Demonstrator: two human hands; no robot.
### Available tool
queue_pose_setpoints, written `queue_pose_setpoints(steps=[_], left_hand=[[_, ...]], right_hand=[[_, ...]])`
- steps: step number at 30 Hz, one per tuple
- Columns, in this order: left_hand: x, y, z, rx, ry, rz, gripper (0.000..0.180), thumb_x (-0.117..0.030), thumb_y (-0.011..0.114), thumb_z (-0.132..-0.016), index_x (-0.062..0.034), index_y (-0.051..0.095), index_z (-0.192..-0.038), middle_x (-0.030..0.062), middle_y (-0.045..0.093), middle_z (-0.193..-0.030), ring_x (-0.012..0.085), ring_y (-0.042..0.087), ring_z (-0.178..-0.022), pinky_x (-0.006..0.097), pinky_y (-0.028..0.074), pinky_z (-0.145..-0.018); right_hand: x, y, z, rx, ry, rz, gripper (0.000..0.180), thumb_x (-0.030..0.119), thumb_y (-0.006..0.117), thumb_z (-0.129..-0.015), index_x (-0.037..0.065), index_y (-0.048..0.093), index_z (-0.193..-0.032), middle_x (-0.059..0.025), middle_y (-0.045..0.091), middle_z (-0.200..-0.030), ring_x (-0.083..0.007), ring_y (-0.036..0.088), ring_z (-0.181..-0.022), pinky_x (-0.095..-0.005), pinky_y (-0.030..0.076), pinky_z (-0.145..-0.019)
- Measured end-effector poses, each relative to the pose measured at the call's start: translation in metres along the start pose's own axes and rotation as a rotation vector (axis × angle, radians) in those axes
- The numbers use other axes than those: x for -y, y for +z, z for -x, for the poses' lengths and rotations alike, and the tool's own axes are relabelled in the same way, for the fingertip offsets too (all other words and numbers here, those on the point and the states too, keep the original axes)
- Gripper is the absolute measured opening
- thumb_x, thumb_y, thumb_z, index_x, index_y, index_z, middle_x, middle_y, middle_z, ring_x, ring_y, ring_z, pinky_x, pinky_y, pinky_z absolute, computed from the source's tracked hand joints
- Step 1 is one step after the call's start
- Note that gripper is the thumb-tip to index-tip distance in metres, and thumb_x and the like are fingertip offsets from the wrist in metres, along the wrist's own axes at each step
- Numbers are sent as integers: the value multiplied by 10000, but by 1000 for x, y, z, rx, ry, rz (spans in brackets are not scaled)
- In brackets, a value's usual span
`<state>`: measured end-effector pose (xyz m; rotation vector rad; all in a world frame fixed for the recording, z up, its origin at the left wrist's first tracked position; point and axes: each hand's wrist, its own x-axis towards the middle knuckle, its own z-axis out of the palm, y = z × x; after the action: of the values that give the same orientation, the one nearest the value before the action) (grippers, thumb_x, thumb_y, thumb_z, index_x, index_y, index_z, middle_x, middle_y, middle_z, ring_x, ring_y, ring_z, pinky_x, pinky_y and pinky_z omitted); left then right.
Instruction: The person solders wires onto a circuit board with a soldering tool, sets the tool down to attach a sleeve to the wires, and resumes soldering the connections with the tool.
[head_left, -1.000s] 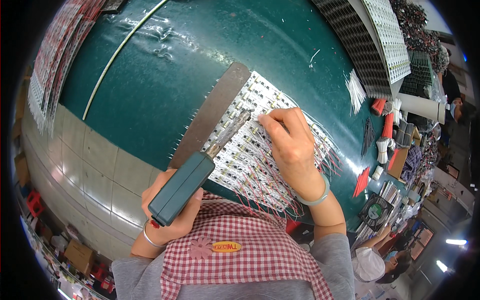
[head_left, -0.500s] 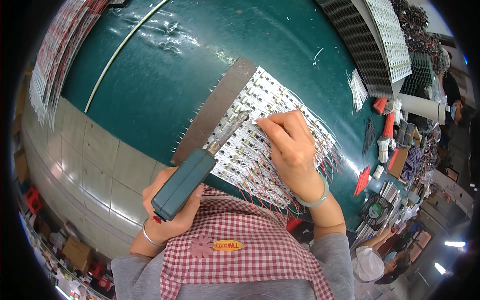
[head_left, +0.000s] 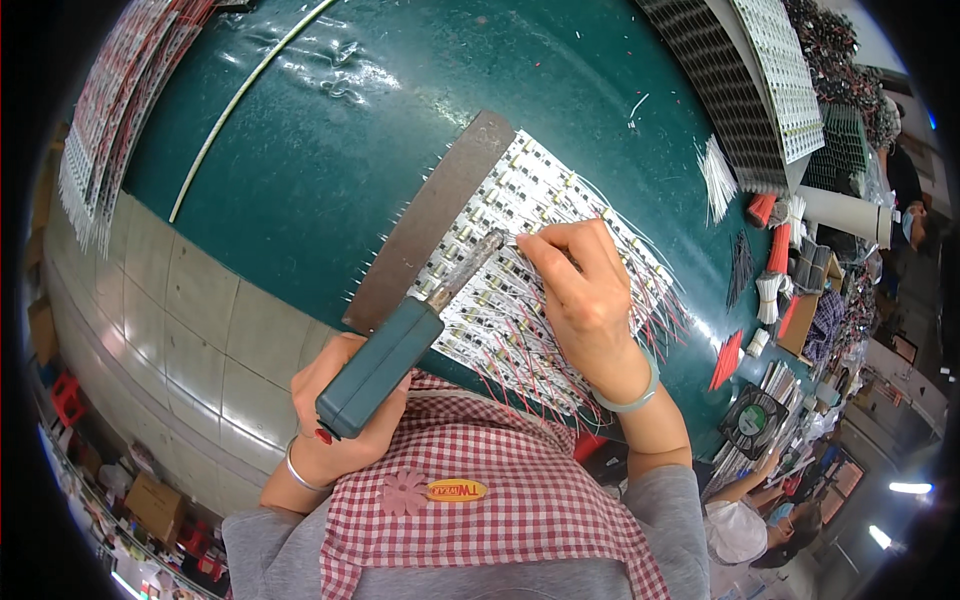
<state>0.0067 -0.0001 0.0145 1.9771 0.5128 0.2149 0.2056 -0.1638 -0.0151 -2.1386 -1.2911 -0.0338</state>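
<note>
A green soldering gun (head_left: 380, 366) is gripped in my left hand (head_left: 372, 430), its grey metal tip slanting up to the right. That tip rests over a white panel of small circuit boards (head_left: 470, 310), close beside my right fingertips. My right hand (head_left: 590, 305) is closed in a pinch above the panel, on what looks like the end of a thin white wire; the fingers mostly cover it. Many red and white wires (head_left: 530, 350) trail off the panel towards me. Along the panel's left side lies a flat brown bar (head_left: 430, 220).
The panel lies on a green work surface (head_left: 330, 170). A pale cable (head_left: 235, 100) curves across the far left, near stacked wired boards (head_left: 125, 100). Bundled white wires (head_left: 714, 180), red wires (head_left: 726, 360) and more board panels (head_left: 775, 70) sit at right. A co-worker (head_left: 740, 525) is at lower right.
My left hand has shifted the soldering gun slightly right, bringing its tip nearer my right fingertips. My right hand stays nearly still, pinching as before.
</note>
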Motion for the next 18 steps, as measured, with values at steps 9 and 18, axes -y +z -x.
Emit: queue_pose_setpoints(steps=[9,18], left_hand=[[17,3,21,-54,-20,35,213,14,745,-745,48,688,-947,142,658,-855,228,667,-670,281,524,-616],[20,-1,30,-85,-24,11,243,13,746,-741,61,693,-973,174,680,-926,243,692,-712,290,539,-634]], right_hand=[[3,-1,0,7,15,-5,334,-149,671,-669,2,695,-967,-107,614,-867,-261,586,-780,-355,482,-653],[6,-11,-3,-36,-61,15,372,-112,634,-628,-26,673,-987,-114,595,-881,-263,561,-793,-359,479,-634]])
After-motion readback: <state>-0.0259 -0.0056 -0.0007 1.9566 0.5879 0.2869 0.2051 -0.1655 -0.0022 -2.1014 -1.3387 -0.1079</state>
